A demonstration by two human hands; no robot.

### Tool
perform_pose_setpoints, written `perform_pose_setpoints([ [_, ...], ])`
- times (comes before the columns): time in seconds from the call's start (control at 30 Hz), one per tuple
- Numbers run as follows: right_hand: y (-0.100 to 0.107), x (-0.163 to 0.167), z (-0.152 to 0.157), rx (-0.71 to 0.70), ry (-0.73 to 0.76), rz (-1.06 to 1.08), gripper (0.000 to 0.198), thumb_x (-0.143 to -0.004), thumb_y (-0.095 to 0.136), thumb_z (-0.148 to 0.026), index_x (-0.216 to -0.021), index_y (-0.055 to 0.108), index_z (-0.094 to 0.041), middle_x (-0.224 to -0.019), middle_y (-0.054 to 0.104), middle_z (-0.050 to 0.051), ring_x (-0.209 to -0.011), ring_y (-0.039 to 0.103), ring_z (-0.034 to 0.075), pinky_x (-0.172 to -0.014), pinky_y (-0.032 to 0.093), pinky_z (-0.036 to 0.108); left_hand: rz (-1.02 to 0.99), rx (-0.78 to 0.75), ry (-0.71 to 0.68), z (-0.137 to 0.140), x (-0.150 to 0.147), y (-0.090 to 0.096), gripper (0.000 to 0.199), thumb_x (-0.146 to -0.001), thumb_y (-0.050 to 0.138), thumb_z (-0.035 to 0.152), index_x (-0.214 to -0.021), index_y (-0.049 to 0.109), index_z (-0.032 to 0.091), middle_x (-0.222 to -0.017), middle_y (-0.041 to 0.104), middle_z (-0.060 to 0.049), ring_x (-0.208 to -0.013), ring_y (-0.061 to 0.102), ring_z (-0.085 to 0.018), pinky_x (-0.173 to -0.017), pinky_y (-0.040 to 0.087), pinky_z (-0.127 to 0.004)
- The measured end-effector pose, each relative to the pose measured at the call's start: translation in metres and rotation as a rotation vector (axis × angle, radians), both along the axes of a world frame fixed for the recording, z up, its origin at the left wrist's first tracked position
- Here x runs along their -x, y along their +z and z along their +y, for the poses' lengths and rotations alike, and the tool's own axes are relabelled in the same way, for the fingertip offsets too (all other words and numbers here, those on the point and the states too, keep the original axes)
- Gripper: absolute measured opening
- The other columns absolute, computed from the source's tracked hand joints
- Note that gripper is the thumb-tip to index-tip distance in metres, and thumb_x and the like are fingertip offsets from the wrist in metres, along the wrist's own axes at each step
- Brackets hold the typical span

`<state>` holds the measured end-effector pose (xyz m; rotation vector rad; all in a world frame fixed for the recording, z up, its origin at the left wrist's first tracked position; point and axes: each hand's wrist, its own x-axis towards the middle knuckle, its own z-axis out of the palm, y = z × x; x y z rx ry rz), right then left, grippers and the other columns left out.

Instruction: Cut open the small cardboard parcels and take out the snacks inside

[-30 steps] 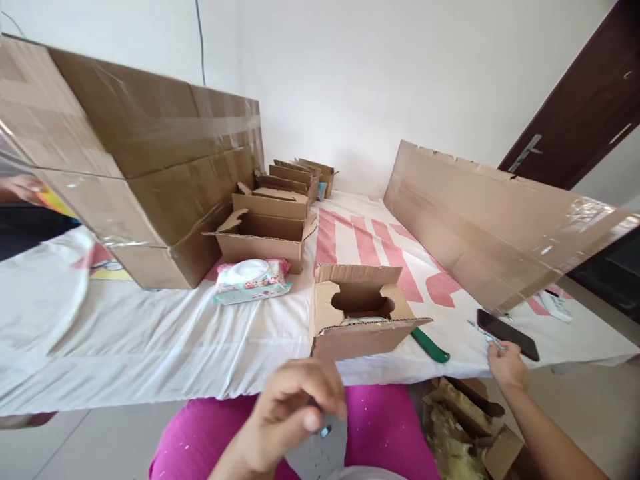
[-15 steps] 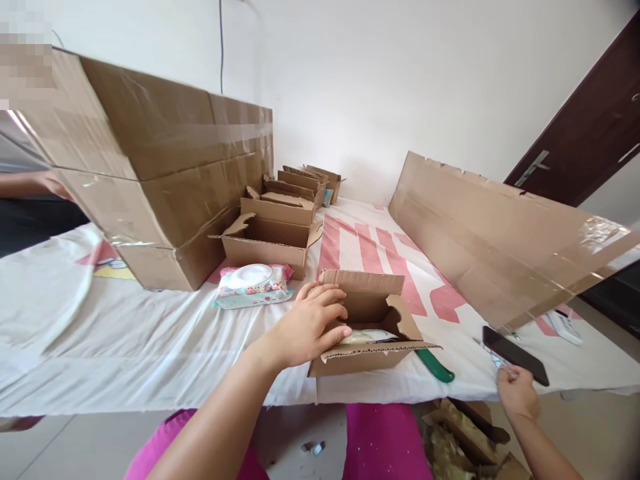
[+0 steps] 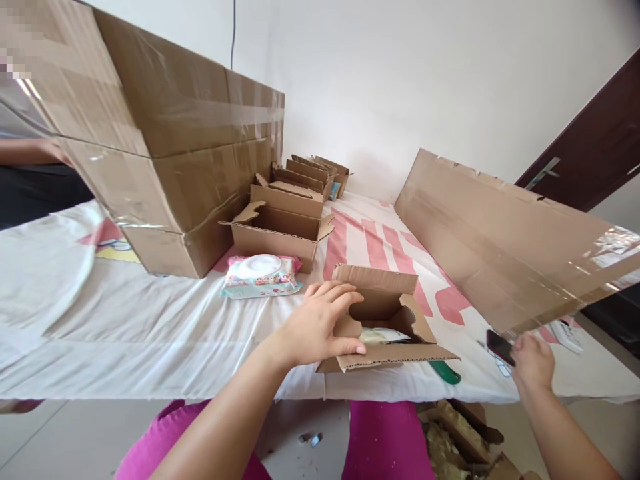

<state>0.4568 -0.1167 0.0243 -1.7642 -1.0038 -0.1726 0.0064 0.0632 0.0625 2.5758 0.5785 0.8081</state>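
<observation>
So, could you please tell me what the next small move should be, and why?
Probably press the left flap of the near box inward with the left hand: that hand rests on it, the front flap juts open, and the right hand is by the phone.

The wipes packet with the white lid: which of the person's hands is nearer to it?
The left. The left hand is just right of the wipes packet, at the small open box; the right hand is much farther right, by the phone.
</observation>
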Motion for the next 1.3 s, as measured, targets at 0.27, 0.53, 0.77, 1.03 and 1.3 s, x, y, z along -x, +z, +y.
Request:
perform_pose_setpoints([
  [0.27, 0.068, 0.142, 0.068, 0.285, 0.692, -0.391, 0.02, -0.093, 0.051, -0.038, -0.093, 0.063, -0.022, -0.087, 0.066, 0.005, -0.08, 0.063, 0.017, -0.073, 0.053, 0.032, 0.028, -0.11, 0.031, -0.004, -0.005, -0.004, 0.061, -0.069, 0.061, 0.076, -0.089, 0.068, 0.019, -0.14, 0.047, -0.015, -0.136, 0.028, -0.043, -0.107, 0.029, -0.061],
  [0.53, 0.085, 0.19, 0.077, 0.626, 0.745, -1.06, 0.023, -0.096, 0.049, -0.035, -0.098, 0.066, -0.02, -0.092, 0.069, 0.008, -0.096, 0.063, 0.025, -0.093, 0.045, 0.046, 0.009, 0.024, 0.051, 0.007, 0.038, 0.009, 0.029, -0.076, 0.071, 0.047, -0.087, 0.063, 0.021, -0.121, 0.058, -0.009, -0.117, 0.052, -0.029, -0.1, 0.041, -0.046],
  [0.77, 0.064, 0.164, 0.057, 0.807, 0.4, -1.066, 0.07, -0.089, 0.05, -0.058, -0.142, 0.04, -0.013, -0.132, 0.057, 0.02, -0.094, 0.067, 0.032, -0.073, 0.055, 0.046, 0.193, 0.047, 0.228, 0.0, 0.031, 0.01, 0.038, -0.081, 0.063, 0.057, -0.079, 0.061, 0.019, -0.081, 0.063, -0.003, -0.084, 0.062, -0.023, -0.086, 0.046, -0.042],
  [1.03, 0.036, 0.163, 0.022, 0.717, 0.445, -0.983, 0.077, -0.09, 0.043, -0.062, -0.148, 0.03, -0.015, -0.136, 0.044, 0.026, -0.106, 0.064, 0.037, -0.081, 0.056, 0.051, 0.16, -0.112, 0.346, -0.022, 0.005, 0.004, 0.051, -0.087, 0.059, 0.047, -0.132, 0.047, 0.025, -0.14, 0.045, -0.015, -0.1, 0.066, -0.028, -0.068, 0.054, -0.035],
  [1.3, -0.001, 0.167, -0.008, 0.682, 0.509, -0.759, 0.117, -0.066, 0.062, -0.077, -0.154, 0.012, -0.018, -0.152, 0.013, 0.029, -0.134, 0.038, 0.047, -0.092, 0.052, 0.055, 0.129, 0.073, 0.201, -0.015, 0.007, 0.003, 0.053, -0.09, 0.051, 0.049, -0.136, 0.045, 0.024, -0.129, 0.062, -0.01, -0.112, 0.063, -0.03, -0.09, 0.052, -0.042],
])
